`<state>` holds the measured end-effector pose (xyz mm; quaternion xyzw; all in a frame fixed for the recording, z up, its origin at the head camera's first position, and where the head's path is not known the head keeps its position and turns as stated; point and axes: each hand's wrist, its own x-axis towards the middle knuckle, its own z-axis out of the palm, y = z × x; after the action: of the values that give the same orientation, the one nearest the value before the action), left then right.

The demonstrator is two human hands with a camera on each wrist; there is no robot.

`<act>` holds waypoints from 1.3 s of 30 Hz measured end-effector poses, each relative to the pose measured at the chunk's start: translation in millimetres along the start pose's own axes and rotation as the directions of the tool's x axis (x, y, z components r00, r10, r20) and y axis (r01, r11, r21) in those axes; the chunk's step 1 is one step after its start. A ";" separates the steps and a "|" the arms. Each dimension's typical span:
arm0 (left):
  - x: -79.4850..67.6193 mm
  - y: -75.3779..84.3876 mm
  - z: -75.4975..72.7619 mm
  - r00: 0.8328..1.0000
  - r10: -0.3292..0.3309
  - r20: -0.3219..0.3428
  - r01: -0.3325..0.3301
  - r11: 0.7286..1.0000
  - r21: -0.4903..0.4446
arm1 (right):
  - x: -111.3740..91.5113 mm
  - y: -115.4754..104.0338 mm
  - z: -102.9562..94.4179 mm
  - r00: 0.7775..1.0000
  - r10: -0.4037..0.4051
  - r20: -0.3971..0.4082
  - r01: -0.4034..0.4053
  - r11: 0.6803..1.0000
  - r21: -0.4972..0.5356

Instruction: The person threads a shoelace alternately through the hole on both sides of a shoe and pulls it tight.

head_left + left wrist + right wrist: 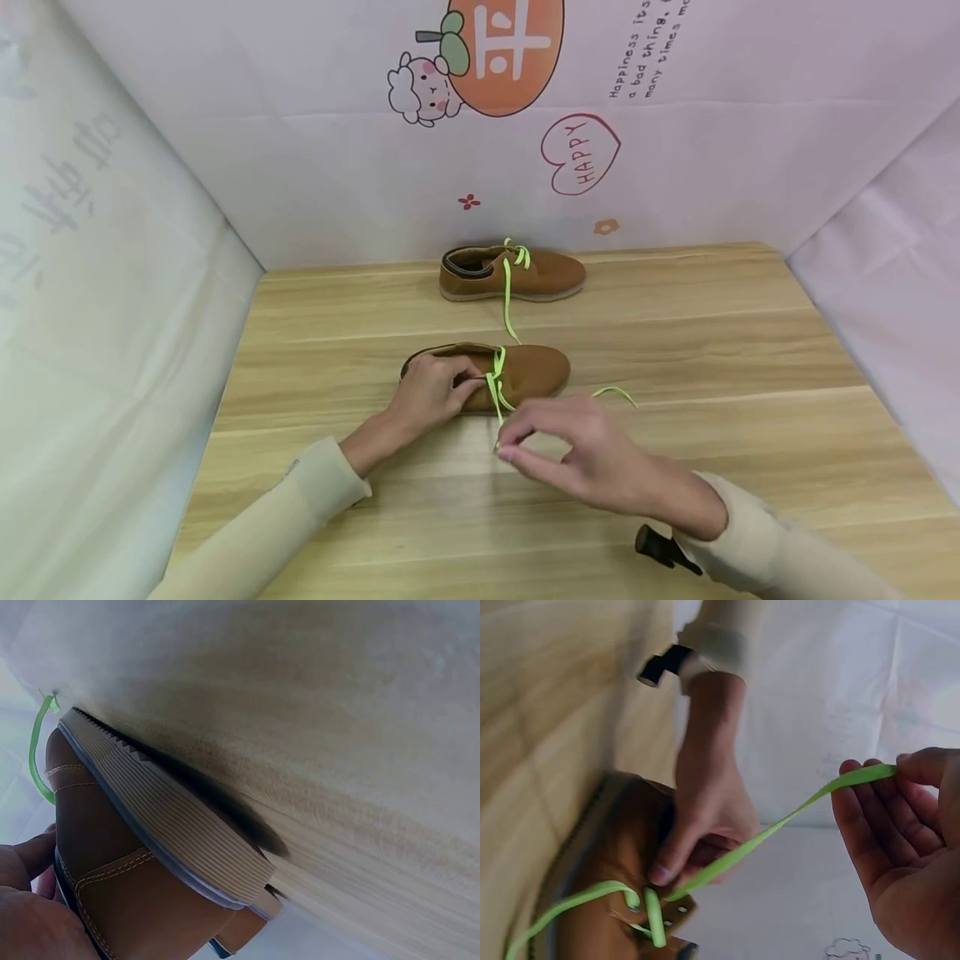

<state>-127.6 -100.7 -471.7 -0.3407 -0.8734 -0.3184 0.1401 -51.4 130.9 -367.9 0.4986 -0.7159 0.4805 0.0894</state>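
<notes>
A brown shoe (536,371) with a yellow-green lace lies on its sole, toe to the right. My left hand (438,387) reaches over its opening, thumb and fingertips pinching the shoe's edge beside the eyelets. In front of the shoe my right hand (588,454) pinches the lace between thumb and index finger. That lace (780,823) runs stretched from the eyelets up to those fingertips in the right wrist view. Another length of lace (570,901) hangs loose over the shoe's side. The left wrist view shows the shoe's heel and ribbed sole (165,806).
A matching brown shoe (558,273) stands behind, by the back wall, its lace trailing toward the near shoe. A loose lace end (617,392) lies on the wooden table (712,333) to the right. White printed cloth (315,150) walls the back and sides.
</notes>
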 end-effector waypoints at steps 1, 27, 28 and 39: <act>-0.7 -0.5 0.3 1.000 0.003 -0.005 -0.003 1.000 -0.002 | -3.3 1.0 3.9 0.999 -0.018 0.032 0.018 1.000 -0.005; -2.8 3.3 2.1 0.999 -0.043 -0.021 0.043 0.999 0.005 | -54.2 46.2 63.5 0.874 0.129 0.469 0.009 0.960 -0.280; -2.6 3.6 2.0 0.999 -0.044 -0.022 0.044 0.999 0.005 | -54.6 46.9 64.0 0.871 0.131 0.474 0.012 0.958 -0.286; -1.6 5.1 1.0 0.998 -0.062 -0.005 0.062 0.998 0.006 | -56.1 48.3 67.0 0.856 0.118 0.504 0.045 0.953 -0.299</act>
<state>-123.0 -98.0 -470.9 -0.3124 -0.8841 -0.3207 0.1335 -39.2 116.0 -465.9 0.5757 -0.7874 0.2166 -0.0404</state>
